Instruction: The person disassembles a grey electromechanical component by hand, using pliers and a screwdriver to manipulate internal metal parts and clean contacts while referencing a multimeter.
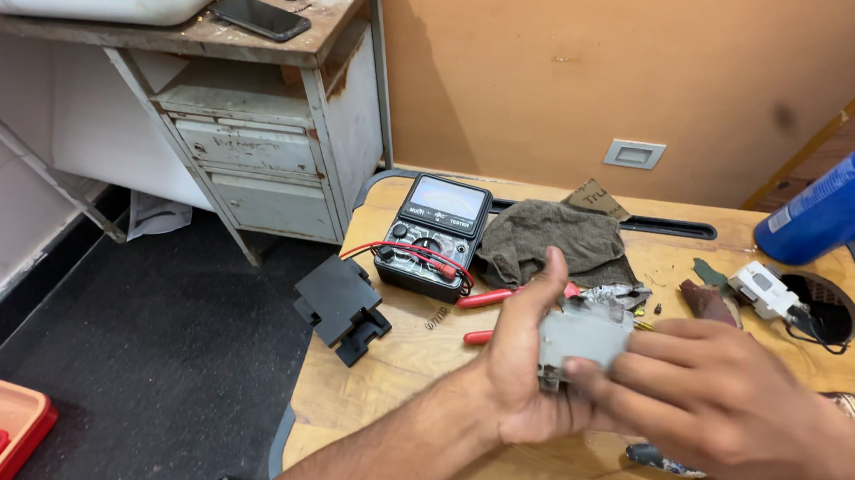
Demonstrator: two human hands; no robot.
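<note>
I see the bench (387, 388), then the meter (438, 233) and rag (548, 240). My left hand (524, 367) and right hand (727, 401) both clamp the grey module (586, 339) above the bench. It looks light, rigid, probably fragile; grip its edges.

1. You are wearing the only camera on your head, so no second view is sharing the scene.
2. It is looking down and forward across the wooden table (387, 388) toward the orange wall (610, 62).
3. It is sitting close over your hands.
</note>
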